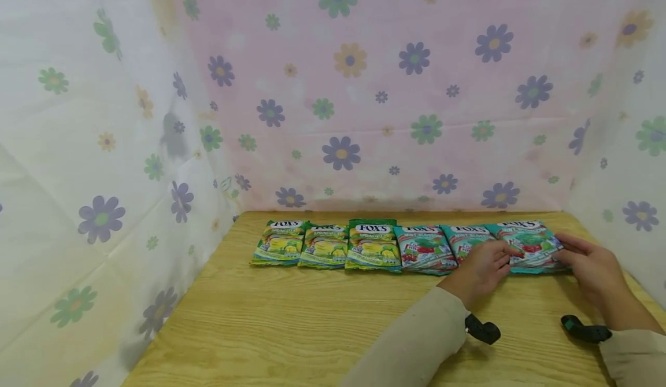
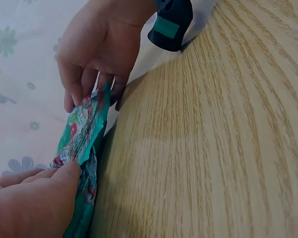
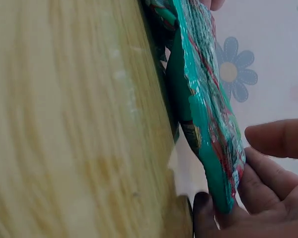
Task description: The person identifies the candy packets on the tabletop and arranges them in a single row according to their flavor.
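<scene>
The rightmost teal candy bag, marked FOX'S and Mint Blossom, lies at the right end of a row of bags, its left side over the neighbouring bag. My left hand rests its fingertips on that bag's left part; in the left wrist view the thumb lies against it. At the bag's right end, my right hand holds the edge, with the thumb on the upper side and other fingers round and beneath the end. In the right wrist view this end of the bag is tilted off the table.
Two more teal bags lie left of it. Further left are three green-yellow Spring Tea bags. All stand along the back of the wooden table. Flowered cloth hangs behind and at both sides. Each wrist wears a black device.
</scene>
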The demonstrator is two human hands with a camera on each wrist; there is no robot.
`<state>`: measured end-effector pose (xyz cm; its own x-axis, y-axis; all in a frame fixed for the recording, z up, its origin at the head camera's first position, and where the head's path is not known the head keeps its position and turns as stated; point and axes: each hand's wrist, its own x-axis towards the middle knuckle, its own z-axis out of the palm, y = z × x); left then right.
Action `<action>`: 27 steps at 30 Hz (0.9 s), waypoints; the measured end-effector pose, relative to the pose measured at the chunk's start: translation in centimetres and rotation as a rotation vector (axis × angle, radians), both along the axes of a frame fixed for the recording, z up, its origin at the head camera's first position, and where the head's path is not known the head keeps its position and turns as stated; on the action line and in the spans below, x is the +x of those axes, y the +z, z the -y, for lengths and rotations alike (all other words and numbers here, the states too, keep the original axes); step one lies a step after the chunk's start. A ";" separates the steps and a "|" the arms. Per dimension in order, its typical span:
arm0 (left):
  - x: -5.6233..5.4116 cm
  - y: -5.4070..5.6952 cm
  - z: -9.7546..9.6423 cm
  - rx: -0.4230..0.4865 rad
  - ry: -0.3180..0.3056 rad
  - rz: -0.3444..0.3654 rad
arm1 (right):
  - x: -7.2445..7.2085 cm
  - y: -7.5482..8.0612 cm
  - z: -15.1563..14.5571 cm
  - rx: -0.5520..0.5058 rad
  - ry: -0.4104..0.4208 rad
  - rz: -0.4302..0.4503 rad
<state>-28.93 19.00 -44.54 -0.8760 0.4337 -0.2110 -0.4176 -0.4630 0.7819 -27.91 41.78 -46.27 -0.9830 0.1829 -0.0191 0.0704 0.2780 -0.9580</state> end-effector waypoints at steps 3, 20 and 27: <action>0.0 -0.1 0.0 -0.004 0.004 -0.005 | -0.3 0.1 0.0 0.164 -0.054 0.062; 0.4 -0.2 -0.4 -0.028 0.043 -0.009 | -0.2 0.3 -0.5 0.177 0.035 0.139; 0.6 0.0 -0.3 -0.062 0.037 -0.021 | -0.2 0.1 -0.5 0.218 0.054 0.132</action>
